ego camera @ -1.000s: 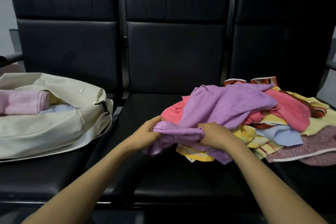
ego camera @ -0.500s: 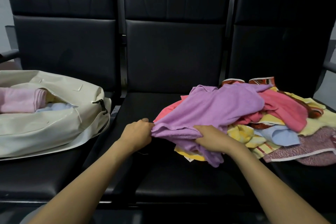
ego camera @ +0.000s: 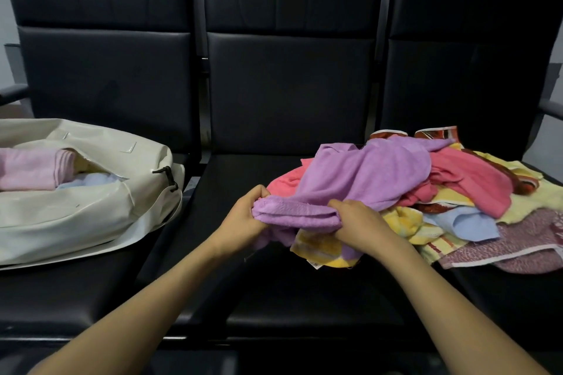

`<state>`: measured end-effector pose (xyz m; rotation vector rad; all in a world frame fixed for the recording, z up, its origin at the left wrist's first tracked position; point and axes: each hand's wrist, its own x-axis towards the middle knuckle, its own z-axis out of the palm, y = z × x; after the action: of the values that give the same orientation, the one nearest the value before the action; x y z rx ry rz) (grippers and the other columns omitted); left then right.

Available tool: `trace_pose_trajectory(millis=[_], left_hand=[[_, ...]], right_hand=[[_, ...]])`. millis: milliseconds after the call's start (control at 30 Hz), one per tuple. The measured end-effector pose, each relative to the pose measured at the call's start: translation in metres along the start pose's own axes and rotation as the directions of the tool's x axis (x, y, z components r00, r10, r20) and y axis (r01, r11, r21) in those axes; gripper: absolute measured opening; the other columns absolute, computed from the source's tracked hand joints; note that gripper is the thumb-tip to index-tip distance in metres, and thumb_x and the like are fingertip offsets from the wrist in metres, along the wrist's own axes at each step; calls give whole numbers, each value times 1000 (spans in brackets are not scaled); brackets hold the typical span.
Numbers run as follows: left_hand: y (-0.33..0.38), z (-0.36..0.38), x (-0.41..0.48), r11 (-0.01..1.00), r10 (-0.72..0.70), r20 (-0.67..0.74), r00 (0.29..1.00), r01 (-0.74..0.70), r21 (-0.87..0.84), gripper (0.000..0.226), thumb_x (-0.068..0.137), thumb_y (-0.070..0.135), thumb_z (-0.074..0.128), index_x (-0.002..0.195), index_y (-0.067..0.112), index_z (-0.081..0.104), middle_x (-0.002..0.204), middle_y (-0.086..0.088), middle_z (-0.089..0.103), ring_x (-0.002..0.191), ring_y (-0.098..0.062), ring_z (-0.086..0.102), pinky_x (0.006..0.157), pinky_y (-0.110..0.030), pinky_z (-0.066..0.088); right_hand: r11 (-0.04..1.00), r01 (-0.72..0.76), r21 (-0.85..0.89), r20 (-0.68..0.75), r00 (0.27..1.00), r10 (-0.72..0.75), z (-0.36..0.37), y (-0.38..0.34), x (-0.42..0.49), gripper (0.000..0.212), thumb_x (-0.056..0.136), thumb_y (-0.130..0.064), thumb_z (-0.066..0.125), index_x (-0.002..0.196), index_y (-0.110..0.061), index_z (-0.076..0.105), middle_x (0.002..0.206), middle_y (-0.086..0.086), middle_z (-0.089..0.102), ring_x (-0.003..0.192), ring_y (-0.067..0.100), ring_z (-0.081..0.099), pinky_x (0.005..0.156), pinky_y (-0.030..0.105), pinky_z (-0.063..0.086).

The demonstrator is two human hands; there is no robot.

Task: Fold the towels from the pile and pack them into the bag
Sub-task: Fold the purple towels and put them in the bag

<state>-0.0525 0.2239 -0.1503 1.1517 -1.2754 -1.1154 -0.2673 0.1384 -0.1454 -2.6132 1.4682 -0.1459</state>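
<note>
Head view: grips purple towel [ego camera: 365,173] with both hands.
Holds its bunched near edge between left hand [ego camera: 243,218] and right hand [ego camera: 362,225], fingers curled round the cloth, close together over the middle seat [ego camera: 274,277]; far end draped on the towel pile [ego camera: 475,189] to the right. Open cream bag [ego camera: 91,210] lying on the left seat, well apart, with a folded pink towel [ego camera: 30,169] inside.

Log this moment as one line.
left grip: holds purple towel edge | right grip: holds same edge | towel body: draped on pile | bag: open, left seat, pink towel inside
</note>
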Motion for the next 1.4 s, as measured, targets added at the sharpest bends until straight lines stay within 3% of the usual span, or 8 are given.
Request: trace_pose_trajectory(millis=[167,333,533,600,833,1033,1267,1400], left_hand=[[7,-2,5,964,69,28,997,-74,257,40,60,23,80,86,12,51,69,-2,61,61,-14,56,53,-27,47],[-6,-20,11,233,-178,89,980,-46,971,56,74,50,71,123,34,48,109,1,64,99,-23,62,80,-35,50],[-11,-18,17,25,-155,22,988,-19,1000,23,88,24,48,105,24,63,107,0,64,95,-24,62,75,-34,48],[-11,-23,15,36,-96,84,992,-81,996,21,88,24,49,103,20,64,111,0,55,95,-21,60,72,-31,46],[-16,-19,10,622,198,338,920,-384,682,48,72,41,57,109,11,68,135,7,52,129,-2,44,103,-17,36],[-9,-5,2,741,57,274,960,-225,633,13,74,26,67,75,21,55,64,9,61,56,-11,60,53,-26,47],[-7,-14,9,338,-154,254,955,-191,922,46,72,60,69,106,34,51,90,7,65,82,-15,62,74,-32,50],[-12,-18,12,293,-307,172,936,-79,953,61,66,74,64,116,41,52,98,8,65,89,-15,62,82,-32,50]], right_hand=[[998,-3,-59,80,997,7,-4,12,-1,31,76,-12,61,106,-17,61,110,6,52,104,25,54,71,29,40],[996,-17,-90,162,986,32,-1,21,-2,20,74,-26,68,85,-22,52,77,-7,58,66,14,55,52,28,37],[995,59,83,245,966,-78,-8,12,-10,27,77,-30,66,89,-21,44,86,0,55,80,21,54,70,34,45],[993,33,113,294,953,-66,-7,13,-13,37,72,-36,74,87,-22,43,80,-3,54,74,18,54,65,32,45],[996,4,-93,233,972,17,-2,25,-6,15,80,-29,59,75,-20,49,85,5,60,84,25,60,69,30,48],[998,63,-21,209,976,-57,-17,31,-12,5,84,-18,52,81,-21,55,80,-3,54,76,18,58,61,25,44],[995,44,92,305,950,-70,-23,39,-22,12,86,-27,61,95,-22,53,87,-8,61,75,10,57,63,22,42],[997,4,79,346,938,-31,-19,35,-24,42,74,-37,76,95,-22,43,82,-5,53,80,18,51,63,28,40]])
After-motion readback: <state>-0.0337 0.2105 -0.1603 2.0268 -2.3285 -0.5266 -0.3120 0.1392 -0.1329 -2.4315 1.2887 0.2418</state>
